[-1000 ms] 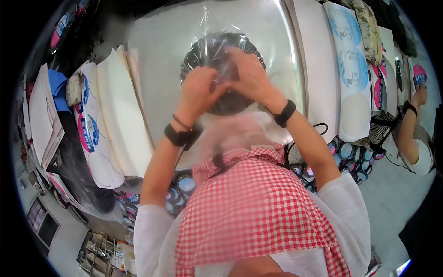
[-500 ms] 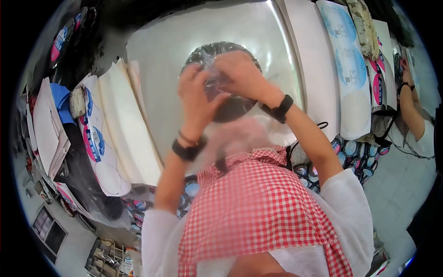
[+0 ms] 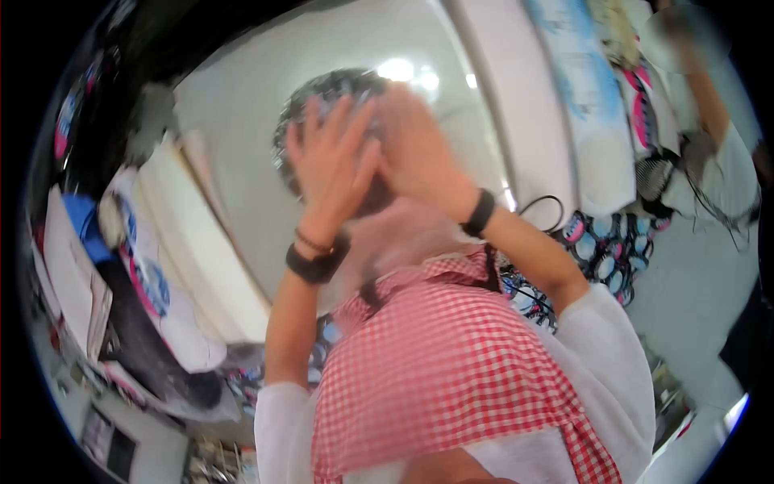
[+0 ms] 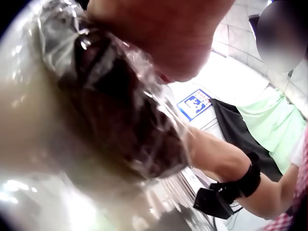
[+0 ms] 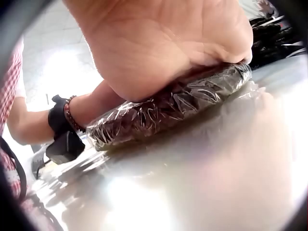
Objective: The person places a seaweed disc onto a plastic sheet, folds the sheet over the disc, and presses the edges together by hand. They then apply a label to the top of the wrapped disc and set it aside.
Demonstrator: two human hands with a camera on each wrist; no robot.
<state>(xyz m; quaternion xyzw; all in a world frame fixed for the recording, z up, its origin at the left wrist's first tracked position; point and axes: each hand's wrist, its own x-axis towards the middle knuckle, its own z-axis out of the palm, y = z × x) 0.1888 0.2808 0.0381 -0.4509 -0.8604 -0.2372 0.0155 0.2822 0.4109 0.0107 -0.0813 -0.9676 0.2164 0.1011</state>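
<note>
A dark round bundle in crinkled clear plastic wrap [image 3: 292,137] lies on the shiny pale work surface [image 3: 242,113]. My left hand [image 3: 332,161] is spread over its left part, fingers straight. Beside it, my right hand [image 3: 423,149] lies over the right part with fingers extended, blurred in the head view. The right wrist view shows a palm pressing on top of the wrapped bundle [image 5: 168,108], which looks like a flat, thick disc. In the left wrist view the wrap's creased edge [image 4: 159,159] shows below the palm.
Left of the work surface stand pale card sheets [image 3: 197,234], and beyond them a blue item [image 3: 85,226]. To the right runs a long white strip with blue printing [image 3: 580,89]. Another person's arm [image 3: 705,97] reaches in at far right. Several round labelled packs [image 3: 617,250] lie below.
Earlier, both hands had bent fingers gathering the plastic at the bundle's top. Now the fingers are straightened and laid flat over it. The head view has shifted and tilted.
</note>
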